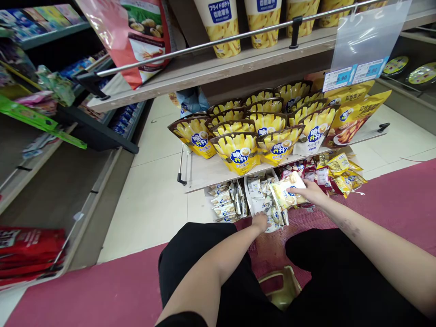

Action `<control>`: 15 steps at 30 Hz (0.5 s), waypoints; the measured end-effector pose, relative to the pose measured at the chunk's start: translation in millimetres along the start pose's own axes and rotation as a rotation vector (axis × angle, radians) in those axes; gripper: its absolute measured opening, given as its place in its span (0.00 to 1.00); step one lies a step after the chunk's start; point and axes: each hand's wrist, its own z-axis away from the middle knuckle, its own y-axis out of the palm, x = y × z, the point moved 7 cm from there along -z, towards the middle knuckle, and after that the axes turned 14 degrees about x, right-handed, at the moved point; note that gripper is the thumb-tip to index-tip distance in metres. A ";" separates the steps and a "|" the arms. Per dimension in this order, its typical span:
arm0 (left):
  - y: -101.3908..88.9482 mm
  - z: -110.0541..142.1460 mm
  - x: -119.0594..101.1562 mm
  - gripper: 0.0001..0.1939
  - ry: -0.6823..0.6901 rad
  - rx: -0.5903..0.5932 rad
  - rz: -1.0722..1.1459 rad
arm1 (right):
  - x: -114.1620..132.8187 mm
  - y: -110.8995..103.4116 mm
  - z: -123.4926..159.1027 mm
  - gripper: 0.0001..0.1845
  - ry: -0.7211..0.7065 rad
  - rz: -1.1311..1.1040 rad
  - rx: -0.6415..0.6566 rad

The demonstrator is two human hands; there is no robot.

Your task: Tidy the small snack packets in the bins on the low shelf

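Note:
A white and yellow snack bag [286, 193] is pinched in my right hand [310, 191], thumb across its front, above the low row of goods. Just left of it, my left hand [260, 221] reaches to the near edge of a white box [250, 195] filled with small snack packets [274, 214]. Its fingers are curled down, and what lies under them is hidden. Another group of small packets [225, 204] stands left of that box. Dark red and yellow packets [347, 175] lie to the right, beyond my right hand.
Yellow fries pouches [238, 152] stand in rows on the low shelf board [200, 177] above the boxes. Higher up, a rail [262, 32] fronts a shelf with fries cups [221, 32]. A yellowish plastic piece [286, 290] is between my knees. Another shelf unit [88, 218] stands left.

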 end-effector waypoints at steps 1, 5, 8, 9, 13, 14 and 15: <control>-1.6 1.5 -0.2 0.25 0.003 -0.003 0.001 | 2.9 2.1 -2.5 0.39 -0.017 0.022 -0.001; -13.0 11.8 -1.8 0.23 0.013 -0.024 0.014 | 16.2 9.3 -8.8 0.41 -0.023 0.204 -0.021; -25.7 23.2 -5.6 0.24 0.025 -0.033 0.028 | 36.5 17.0 -8.0 0.42 -0.062 0.521 -0.073; -29.4 28.0 -7.6 0.25 0.027 -0.031 0.034 | 45.2 21.8 -7.0 0.41 -0.098 0.638 -0.091; -32.1 57.1 -15.2 0.29 -0.006 0.003 0.061 | 71.2 54.2 -6.6 0.33 -0.243 0.947 -0.067; -27.9 67.3 -16.8 0.30 -0.016 0.022 0.065 | 73.4 64.3 -8.7 0.33 -0.263 0.986 -0.033; -21.4 78.3 -18.4 0.31 -0.020 0.045 0.066 | 73.7 75.1 -11.5 0.34 -0.277 1.019 0.012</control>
